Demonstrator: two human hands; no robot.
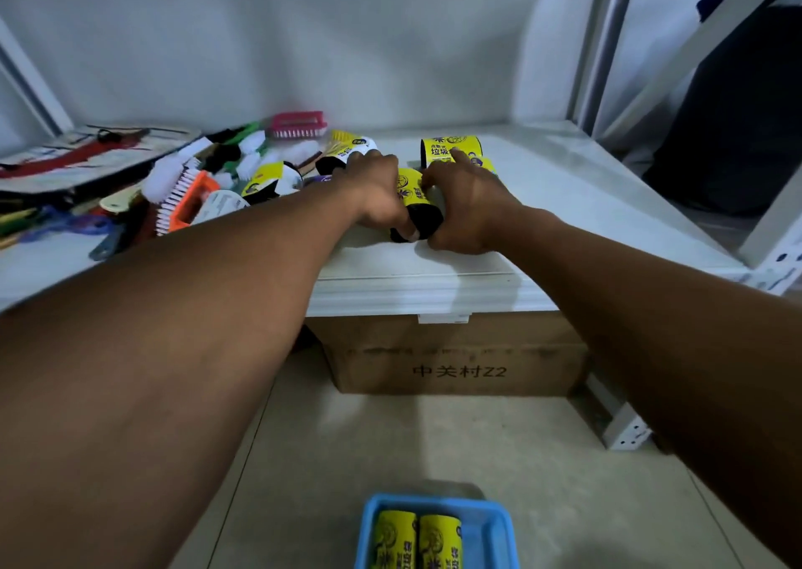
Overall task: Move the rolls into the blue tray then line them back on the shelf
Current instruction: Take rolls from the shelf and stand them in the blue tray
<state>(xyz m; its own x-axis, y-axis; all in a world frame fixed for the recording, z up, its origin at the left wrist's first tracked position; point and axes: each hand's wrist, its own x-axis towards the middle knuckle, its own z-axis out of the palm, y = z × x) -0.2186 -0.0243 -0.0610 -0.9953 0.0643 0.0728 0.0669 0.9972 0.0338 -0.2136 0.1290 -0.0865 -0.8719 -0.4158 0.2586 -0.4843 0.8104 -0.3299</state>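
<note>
Clasping one roll (415,199) on the shelf (564,204), left hand (375,191) and right hand (471,213) cover its sides, the blue tray (499,525) cropped.

Two yellow-labelled rolls (415,538) lie side by side in your blue tray (499,534); another roll (417,206) lies on the shelf (573,204).

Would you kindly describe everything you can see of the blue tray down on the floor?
The blue tray looks like plastic, with a raised rim and rounded corners. It sits flat on the pale floor at the bottom of the view, its near part cut off by the frame. Two yellow-labelled rolls lie side by side in its left part, touching each other; its right part shows bare blue.
</note>
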